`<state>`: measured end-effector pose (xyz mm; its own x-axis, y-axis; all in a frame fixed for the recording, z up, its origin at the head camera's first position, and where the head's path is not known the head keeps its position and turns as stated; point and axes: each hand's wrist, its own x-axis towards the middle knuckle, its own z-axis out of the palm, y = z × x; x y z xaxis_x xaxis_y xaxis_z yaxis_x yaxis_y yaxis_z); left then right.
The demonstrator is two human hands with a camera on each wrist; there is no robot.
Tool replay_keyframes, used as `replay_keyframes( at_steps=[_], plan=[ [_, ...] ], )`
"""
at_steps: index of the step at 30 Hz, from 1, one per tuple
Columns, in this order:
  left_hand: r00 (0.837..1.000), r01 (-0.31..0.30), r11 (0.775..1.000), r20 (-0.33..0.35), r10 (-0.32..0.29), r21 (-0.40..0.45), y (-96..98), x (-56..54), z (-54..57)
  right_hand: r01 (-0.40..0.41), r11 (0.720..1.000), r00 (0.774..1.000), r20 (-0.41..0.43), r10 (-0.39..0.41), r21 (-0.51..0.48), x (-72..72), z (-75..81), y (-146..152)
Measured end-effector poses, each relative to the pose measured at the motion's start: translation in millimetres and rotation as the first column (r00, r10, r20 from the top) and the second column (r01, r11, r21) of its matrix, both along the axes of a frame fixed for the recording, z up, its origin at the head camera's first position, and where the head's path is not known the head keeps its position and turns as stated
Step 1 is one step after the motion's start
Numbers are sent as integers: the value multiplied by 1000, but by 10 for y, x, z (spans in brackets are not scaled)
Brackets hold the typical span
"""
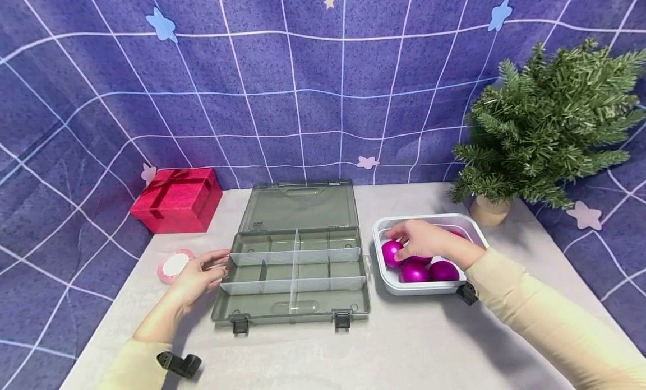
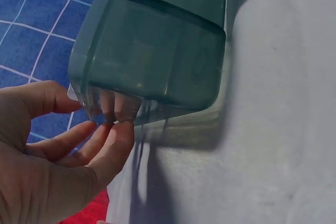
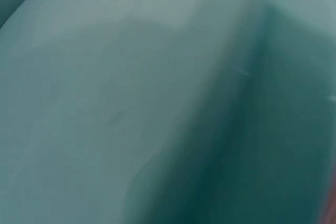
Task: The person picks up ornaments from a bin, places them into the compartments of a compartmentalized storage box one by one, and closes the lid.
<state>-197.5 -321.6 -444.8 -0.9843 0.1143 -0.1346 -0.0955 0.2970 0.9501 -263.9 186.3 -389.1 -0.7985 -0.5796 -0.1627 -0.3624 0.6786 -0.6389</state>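
A clear grey compartment box [image 1: 292, 300] lies with its lid [image 1: 303, 206] folded back, its compartments bare between clear dividers. At its left side, my left hand [image 1: 194, 278] touches the wall with its fingertips; the left wrist view shows the fingertips [image 2: 123, 129] right at the box's corner. Over on the right, my right hand [image 1: 421, 238] reaches into a white tub [image 1: 404, 289] and pinches a magenta bauble [image 1: 391, 254] between thumb and fingers. Several more baubles [image 1: 444, 271] lie around it. The right wrist view is filled by a blurred pale wall close to the camera.
A red gift box [image 1: 176, 202] with a dark ribbon stands back left. In front of it lies a pink-and-white roll [image 1: 174, 265], partly behind the left hand. A small artificial fir tree [image 1: 545, 121] rises behind the tub at the right. A blue grid-patterned cloth [image 1: 323, 115] hangs behind.
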Motion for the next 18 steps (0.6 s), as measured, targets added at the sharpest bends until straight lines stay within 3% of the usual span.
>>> replay_keyframes(
  at_steps=[9,18],
  plan=[
    [1000,-13,1000,3,13,22,-3,12,11,-7,992,994,-107,20,123,31,-7,-68],
    [1000,-13,998,10,12,62,-21,10,-16,-33,993,984,-172,53,115,44,-1,-45]
  ],
)
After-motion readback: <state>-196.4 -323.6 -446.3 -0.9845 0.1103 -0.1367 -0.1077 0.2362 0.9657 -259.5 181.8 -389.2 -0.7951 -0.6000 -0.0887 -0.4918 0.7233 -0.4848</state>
